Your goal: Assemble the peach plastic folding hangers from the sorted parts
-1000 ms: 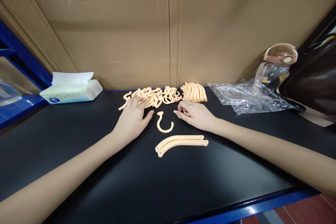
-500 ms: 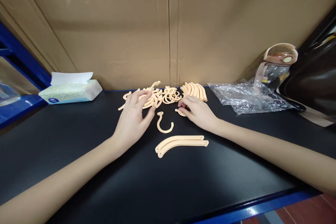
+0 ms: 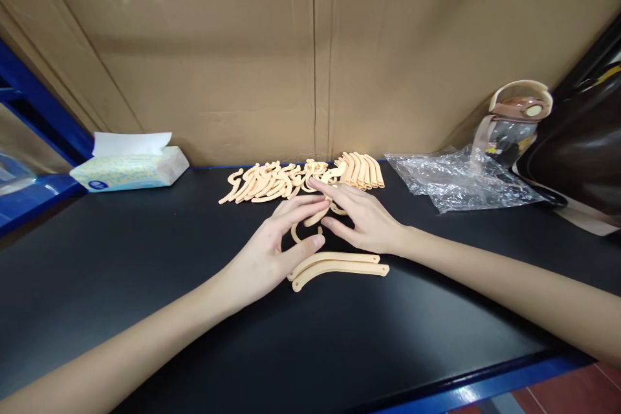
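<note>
Both hands are close together above the middle of the black tabletop. My left hand [image 3: 274, 252] has its fingers stretched forward and its thumb apart. My right hand [image 3: 366, 220] is spread, index finger and thumb separated. Between their fingertips lies a beige curved piece [image 3: 316, 218], partly hidden; whether a finger presses on it is unclear. Under the left fingers a beige plastic hook [image 3: 294, 233] is half covered. Another curved part [image 3: 338, 209] shows beside the right fingers. Just nearer, two curved beige hanger arms [image 3: 344, 264] lie side by side, their left ends near my left thumb.
Behind the hands are a pile of short curved pieces [image 3: 264, 182], some hooks [image 3: 317, 167] and a row of hanger arms [image 3: 361, 170]. A tissue pack [image 3: 130, 168] sits left. Clear plastic bags [image 3: 451, 181] and a bottle [image 3: 514, 123] stand right, before a cardboard wall [image 3: 218, 65].
My left hand has come back from the pile, towards me and right, with a curved piece now between the hands. My right hand has spread its fingers and shifted slightly nearer.
</note>
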Demonstrator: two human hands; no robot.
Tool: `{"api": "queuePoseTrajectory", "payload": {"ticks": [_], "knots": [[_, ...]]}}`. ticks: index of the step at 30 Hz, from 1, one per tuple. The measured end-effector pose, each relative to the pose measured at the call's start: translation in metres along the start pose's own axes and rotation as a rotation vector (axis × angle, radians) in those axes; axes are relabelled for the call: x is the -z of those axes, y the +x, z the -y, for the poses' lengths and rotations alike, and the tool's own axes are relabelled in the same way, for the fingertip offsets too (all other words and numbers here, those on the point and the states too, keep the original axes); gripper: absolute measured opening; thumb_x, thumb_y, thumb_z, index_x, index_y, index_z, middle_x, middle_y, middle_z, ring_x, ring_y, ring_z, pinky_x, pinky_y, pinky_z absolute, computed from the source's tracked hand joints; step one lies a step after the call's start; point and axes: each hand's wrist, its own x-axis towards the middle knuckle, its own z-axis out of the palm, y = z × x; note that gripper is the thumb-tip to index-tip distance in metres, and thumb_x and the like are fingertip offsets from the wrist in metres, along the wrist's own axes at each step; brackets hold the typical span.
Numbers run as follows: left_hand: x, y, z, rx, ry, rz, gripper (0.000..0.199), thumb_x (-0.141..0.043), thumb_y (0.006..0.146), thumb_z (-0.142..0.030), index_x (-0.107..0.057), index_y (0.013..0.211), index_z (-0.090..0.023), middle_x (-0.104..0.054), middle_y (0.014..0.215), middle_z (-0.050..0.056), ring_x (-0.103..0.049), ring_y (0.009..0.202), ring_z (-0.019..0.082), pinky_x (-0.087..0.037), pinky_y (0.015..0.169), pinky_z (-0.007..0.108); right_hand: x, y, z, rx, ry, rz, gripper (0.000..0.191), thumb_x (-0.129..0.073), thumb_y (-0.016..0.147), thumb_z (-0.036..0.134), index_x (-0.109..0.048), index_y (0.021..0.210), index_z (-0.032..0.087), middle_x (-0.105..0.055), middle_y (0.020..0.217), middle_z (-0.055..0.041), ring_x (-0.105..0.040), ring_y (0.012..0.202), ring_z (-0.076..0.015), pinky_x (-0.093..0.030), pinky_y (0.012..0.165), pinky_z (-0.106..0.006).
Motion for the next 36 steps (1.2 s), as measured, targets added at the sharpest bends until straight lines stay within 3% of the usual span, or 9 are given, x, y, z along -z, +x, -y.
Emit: {"api": "queuePoseTrajectory", "payload": {"ticks": [5,11,17,22,25,29,33,36], "knots": [[-0.002,-0.002,0.006,-0.076,0.151,0.024,0.044,-0.051,0.088,-0.032,-0.044,0.132,-0.031,-0.048,0.137,0.003,-0.043,0.127,0.022,-0.036,0.108,0.044,0.005,0.000,0.001,-0.137,0.111,-0.163,0.033,-0.037,0.096,0.025,-0.050,0.126,0.023,-0.060,0.123,-0.0055,-0.055,0.111,-0.0184,-0.043,0.095,-0.037],[0.000,0.000,0.013,-0.192,0.420,0.010,0.039,-0.044,0.092,-0.028,-0.042,0.131,-0.025,-0.048,0.133,0.006,-0.043,0.124,0.020,-0.040,0.104,0.039,0.002,0.002,-0.011,-0.221,0.203,-0.300,0.029,-0.035,0.090,0.010,-0.059,0.103,0.020,-0.064,0.097,-0.0034,-0.060,0.090,-0.0145,-0.046,0.083,-0.031],[0.005,0.006,0.018,-0.254,0.589,-0.044,0.040,-0.045,0.091,-0.027,-0.039,0.131,-0.021,-0.049,0.131,0.008,-0.044,0.123,0.021,-0.039,0.104,0.039,-0.002,0.001,-0.015,-0.205,0.178,-0.229,0.034,-0.032,0.088,0.007,-0.054,0.110,0.021,-0.058,0.103,-0.0038,-0.057,0.074,-0.0115,-0.046,0.076,-0.029],[0.004,0.007,0.026,-0.216,0.564,-0.130,0.049,-0.046,0.091,-0.026,-0.030,0.137,-0.023,-0.046,0.136,0.008,-0.042,0.126,0.021,-0.038,0.105,0.040,-0.001,-0.001,-0.007,-0.196,0.088,-0.109,0.041,-0.035,0.086,0.006,-0.045,0.122,0.024,-0.062,0.113,-0.0044,-0.061,0.093,-0.0160,-0.047,0.081,-0.032],[0.004,0.008,0.028,-0.206,0.536,-0.145,0.050,-0.045,0.091,-0.026,-0.027,0.138,-0.024,-0.044,0.139,0.008,-0.042,0.127,0.020,-0.038,0.105,0.040,-0.002,-0.001,-0.006,-0.139,0.084,-0.083,0.038,-0.036,0.086,0.006,-0.048,0.118,0.022,-0.063,0.113,-0.0049,-0.062,0.094,-0.0153,-0.048,0.081,-0.030],[0.005,0.008,0.027,-0.187,0.583,-0.180,0.039,-0.043,0.093,-0.027,-0.038,0.132,-0.026,-0.051,0.129,0.006,-0.047,0.121,0.020,-0.041,0.100,0.039,-0.003,-0.002,-0.006,-0.030,0.148,-0.108,0.030,-0.036,0.083,0.003,-0.056,0.099,0.019,-0.065,0.097,-0.0031,-0.063,0.081,-0.0117,-0.049,0.073,-0.026],[0.007,0.009,0.028,-0.192,0.597,-0.158,0.026,-0.041,0.095,-0.031,-0.051,0.118,-0.027,-0.057,0.113,0.004,-0.052,0.108,0.020,-0.044,0.091,0.037,-0.003,-0.003,-0.003,0.052,0.133,-0.097,0.028,-0.039,0.079,0.003,-0.058,0.092,0.019,-0.065,0.080,-0.0012,-0.060,0.073,-0.0120,-0.048,0.067,-0.026],[0.008,0.009,0.029,-0.210,0.595,-0.141,0.022,-0.039,0.096,-0.033,-0.057,0.104,-0.024,-0.060,0.100,0.003,-0.054,0.095,0.019,-0.045,0.083,0.032,-0.003,-0.004,0.000,0.099,0.104,-0.099,0.028,-0.040,0.077,0.003,-0.058,0.093,0.019,-0.064,0.080,-0.0016,-0.058,0.072,-0.0121,-0.047,0.067,-0.026]]}}
